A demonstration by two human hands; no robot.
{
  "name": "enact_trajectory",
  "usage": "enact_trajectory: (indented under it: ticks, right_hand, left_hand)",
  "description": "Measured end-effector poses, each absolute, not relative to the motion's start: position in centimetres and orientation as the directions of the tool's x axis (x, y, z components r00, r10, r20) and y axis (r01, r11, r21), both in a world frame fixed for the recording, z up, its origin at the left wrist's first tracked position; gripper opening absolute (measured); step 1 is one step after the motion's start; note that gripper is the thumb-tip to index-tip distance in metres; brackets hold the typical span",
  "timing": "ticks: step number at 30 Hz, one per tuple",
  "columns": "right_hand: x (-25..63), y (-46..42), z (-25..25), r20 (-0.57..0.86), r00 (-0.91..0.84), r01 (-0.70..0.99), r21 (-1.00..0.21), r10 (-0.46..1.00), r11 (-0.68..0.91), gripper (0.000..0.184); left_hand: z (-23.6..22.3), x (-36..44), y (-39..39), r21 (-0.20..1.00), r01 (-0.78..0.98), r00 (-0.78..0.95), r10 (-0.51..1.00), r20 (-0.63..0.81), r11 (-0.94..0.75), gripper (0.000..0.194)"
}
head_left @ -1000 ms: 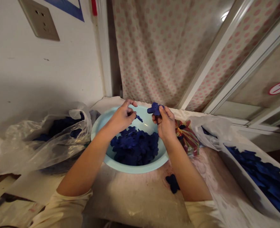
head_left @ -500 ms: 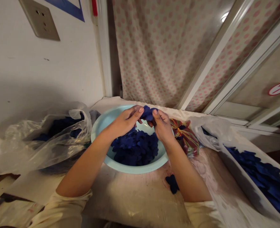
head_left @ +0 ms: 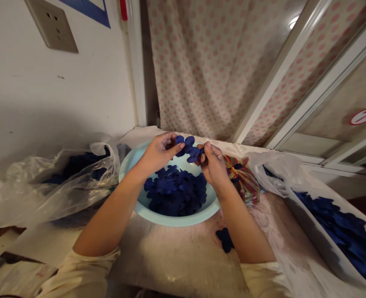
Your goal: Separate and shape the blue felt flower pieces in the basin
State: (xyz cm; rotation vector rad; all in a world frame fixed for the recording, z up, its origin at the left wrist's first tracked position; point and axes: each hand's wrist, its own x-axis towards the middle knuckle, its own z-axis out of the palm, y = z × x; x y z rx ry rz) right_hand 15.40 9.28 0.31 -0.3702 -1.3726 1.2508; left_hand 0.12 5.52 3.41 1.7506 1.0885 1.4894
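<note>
Over a light blue plastic basin [head_left: 170, 220], my left hand [head_left: 158, 152] and my right hand [head_left: 212, 166] hold between them a dark blue fabric flower piece [head_left: 187, 147]. Both hands pinch it by the fingertips, the left from the left side, the right from the right. The petals spread out above the basin's far rim. Below them, the basin holds a heap of several dark blue petal pieces [head_left: 175, 190].
A clear plastic bag [head_left: 55, 182] with blue pieces lies at the left. A white tray [head_left: 338, 231] lined with plastic and full of blue pieces runs along the right. A striped red cloth bundle [head_left: 243, 178] sits behind the basin. One loose blue piece [head_left: 225, 240] lies on the table.
The hands came together from apart, met over the basin, and now the blue piece is spread open between both sets of fingertips.
</note>
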Motion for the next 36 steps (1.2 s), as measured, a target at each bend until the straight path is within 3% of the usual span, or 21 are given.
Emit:
enact_trajectory:
  ticks: [6,12,14,18,20,27,33,36]
  right_hand:
    - [15.6,9.4,0.5,0.522,-0.209,-0.412,-0.814,0.827,0.410,0.035]
    - [15.7,9.8,0.5,0.518,-0.077,-0.400,-0.799,0.852,0.450,0.035]
    - [15.7,10.1,0.3,0.538,-0.057,-0.298,-0.813,0.841,0.500,0.032]
    - [15.7,10.2,0.0,0.594,-0.070,0.074,-0.798,0.801,0.598,0.023]
    - [15.7,10.0,0.1,0.619,-0.070,0.160,-0.767,0.782,0.621,0.021]
    - [15.7,9.0,0.8,0.633,-0.261,-0.067,-0.765,0.728,0.641,0.022]
    - [15.7,9.5,0.6,0.728,-0.162,-0.078,-0.683,0.666,0.727,0.012]
    - [15.6,9.6,0.6,0.759,-0.120,-0.077,-0.650,0.640,0.756,0.015]
  left_hand:
    - [3.4,0.1,5.7,0.863,0.187,-0.089,0.866,0.491,-0.470,0.016]
    - [3.3,-0.4,6.3,0.810,0.286,-0.284,0.762,0.582,-0.512,0.018]
    - [3.1,-0.5,6.5,0.817,0.264,-0.271,0.774,0.573,-0.513,0.017]
    - [2.8,-0.3,6.5,0.812,0.208,-0.148,0.803,0.578,-0.546,0.018]
    - [2.8,0.0,6.3,0.791,0.232,-0.080,0.799,0.596,-0.566,0.017]
    - [2.6,0.0,5.9,0.697,0.390,0.082,0.776,0.625,-0.602,0.013]
    - [2.9,0.0,5.8,0.626,0.484,0.111,0.753,0.649,-0.611,0.009]
    - [3.0,0.0,5.9,0.608,0.483,0.106,0.731,0.674,-0.630,0.008]
